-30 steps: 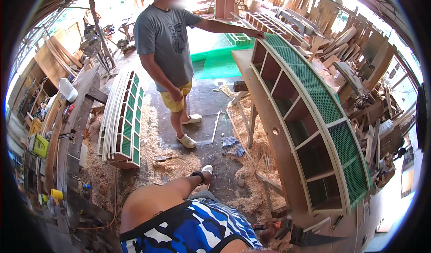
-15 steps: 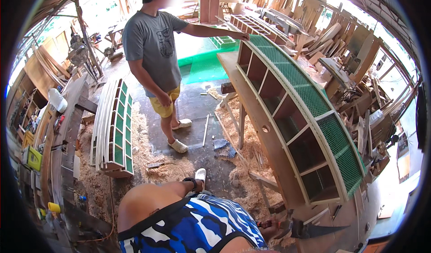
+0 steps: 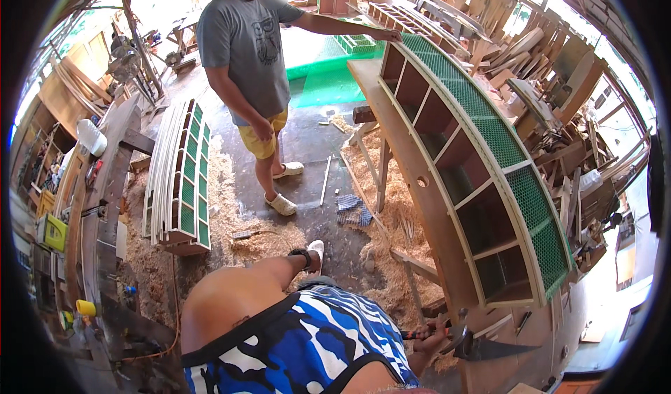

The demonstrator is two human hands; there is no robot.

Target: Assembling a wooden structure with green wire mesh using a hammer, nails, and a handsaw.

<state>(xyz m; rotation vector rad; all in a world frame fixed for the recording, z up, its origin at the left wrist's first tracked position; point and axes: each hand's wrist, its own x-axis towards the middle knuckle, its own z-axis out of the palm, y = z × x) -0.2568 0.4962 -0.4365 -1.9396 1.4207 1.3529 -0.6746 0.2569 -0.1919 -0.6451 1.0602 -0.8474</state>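
While your right hand is wrapped round the handsaw handle down at the low end of the long wooden shelf unit, keep that grip firm and the blade pointed away from your leg. Your left hand is out of view, so can't tell what it's doing. The saw sits just off the unit's bottom corner, above the wood shavings. I'd watch the other person, whose hand rests on the far top end, before moving anything.
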